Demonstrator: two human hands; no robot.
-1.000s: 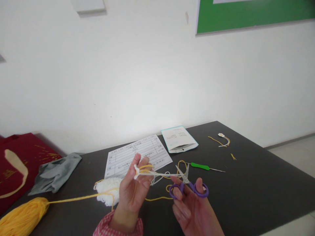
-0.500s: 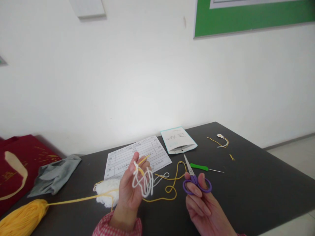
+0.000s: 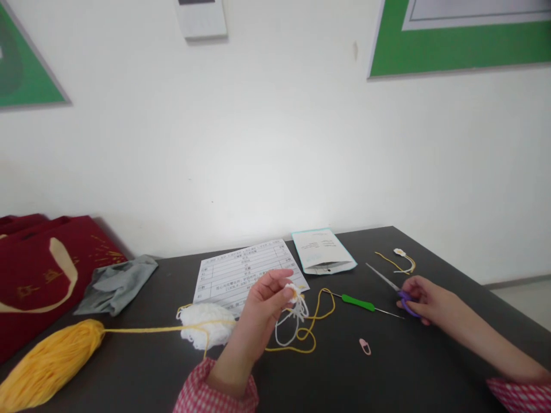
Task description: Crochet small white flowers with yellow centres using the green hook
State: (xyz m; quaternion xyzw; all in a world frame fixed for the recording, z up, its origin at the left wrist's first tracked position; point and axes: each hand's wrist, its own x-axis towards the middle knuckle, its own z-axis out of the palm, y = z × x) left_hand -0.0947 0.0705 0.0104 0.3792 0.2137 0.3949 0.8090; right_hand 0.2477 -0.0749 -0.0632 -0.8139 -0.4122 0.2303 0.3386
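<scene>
My left hand (image 3: 262,310) pinches a small white and yellow crochet piece (image 3: 293,292) between thumb and fingers, with white yarn ends (image 3: 293,321) dangling onto the dark table (image 3: 430,367). My right hand (image 3: 424,303) is stretched out to the right, low on the table, holding purple-handled scissors (image 3: 394,287) whose blades point back left. A green-handled crochet hook (image 3: 359,302) lies between the two hands. A yellow strand (image 3: 314,327) loops under the left hand.
A yellow yarn skein (image 3: 47,361) lies front left, its strand crossing a white yarn ball (image 3: 204,324). A printed sheet (image 3: 241,272), a white packet (image 3: 322,252), a pink stitch marker (image 3: 365,346), a small crochet flower (image 3: 400,252), grey cloth (image 3: 116,284) and a red bag (image 3: 43,275) also sit here.
My right hand has carried the scissors away to the right and down to the table. The taut white yarn is now loose ends hanging from my left hand, which has lowered slightly.
</scene>
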